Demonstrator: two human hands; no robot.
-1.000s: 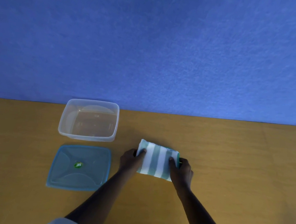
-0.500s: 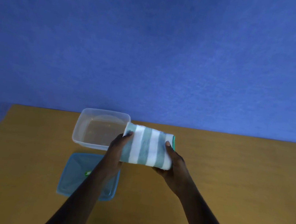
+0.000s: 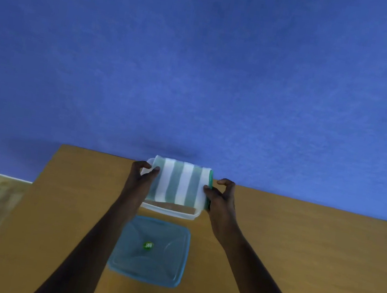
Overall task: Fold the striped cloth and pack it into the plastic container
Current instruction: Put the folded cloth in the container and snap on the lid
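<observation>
I see the folded striped cloth point(image 3: 180, 185) over the clear container point(image 3: 169, 211), both hands, left point(image 3: 139, 178) and right point(image 3: 220, 195), pinching its ends. Blue lid point(image 3: 149, 250) lies just beside on the counter point(image 3: 297, 249).

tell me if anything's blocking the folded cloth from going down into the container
Nothing visible does. The striped cloth, held at its ends by the left hand and right hand, sits right over the open plastic container. The blue lid lies apart on the table, nearer the person.

One head-worn view looks forward and down, close over a wooden table point(image 3: 297, 249) against a blue wall point(image 3: 200, 59).
</observation>
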